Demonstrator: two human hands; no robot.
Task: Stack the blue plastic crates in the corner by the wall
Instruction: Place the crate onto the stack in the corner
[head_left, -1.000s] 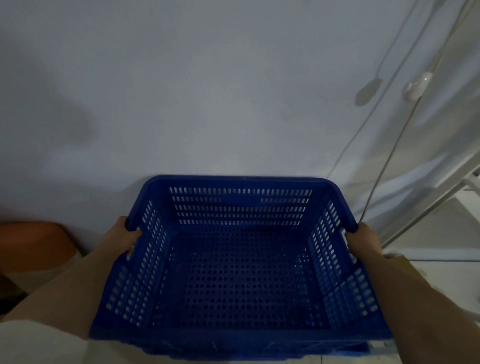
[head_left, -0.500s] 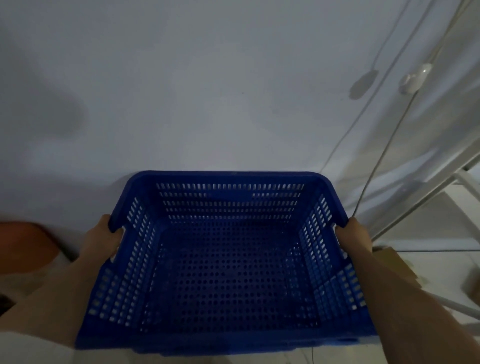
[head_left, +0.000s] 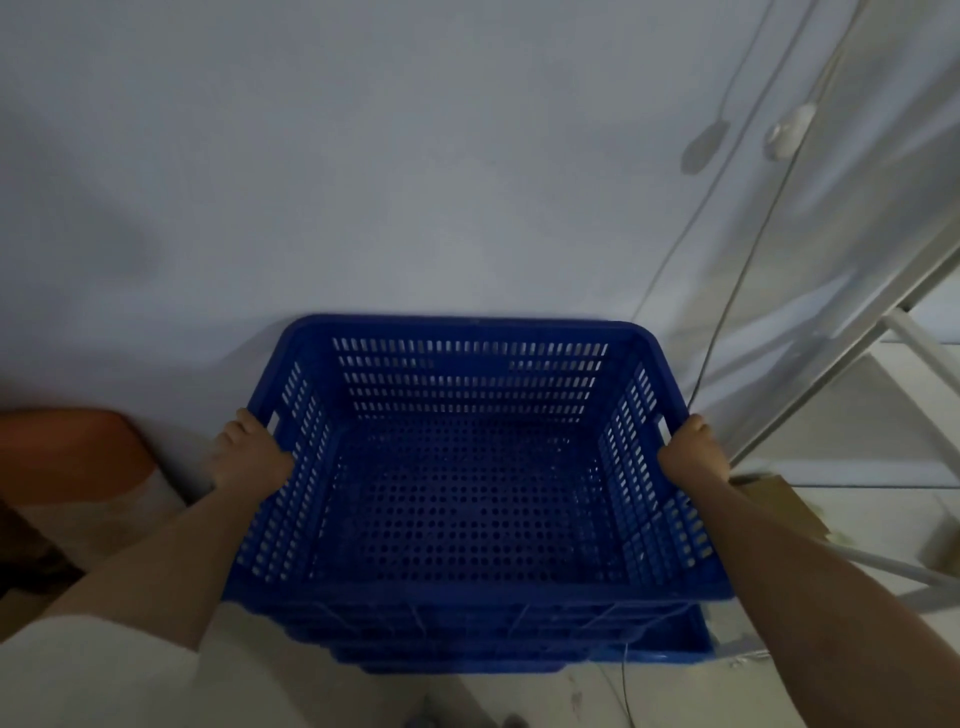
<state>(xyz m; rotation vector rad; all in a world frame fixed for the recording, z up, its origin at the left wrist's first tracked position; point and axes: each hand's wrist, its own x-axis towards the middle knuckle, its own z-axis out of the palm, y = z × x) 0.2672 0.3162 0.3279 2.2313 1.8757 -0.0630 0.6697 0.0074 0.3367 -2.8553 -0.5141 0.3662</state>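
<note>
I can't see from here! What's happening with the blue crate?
Both hands, left and right, grip top crate sides. Lower crate underneath. Cable hangs beside.

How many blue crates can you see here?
2 at least: the top crate held by both hands against the wall, and a lower crate beneath it. More may be nested between them.

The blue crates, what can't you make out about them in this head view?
- How many crates lie under the top crate: it covers them.
- The fingers of the left hand and right hand: behind the crate's walls.
- The orange thing: cut off, dim.
</note>
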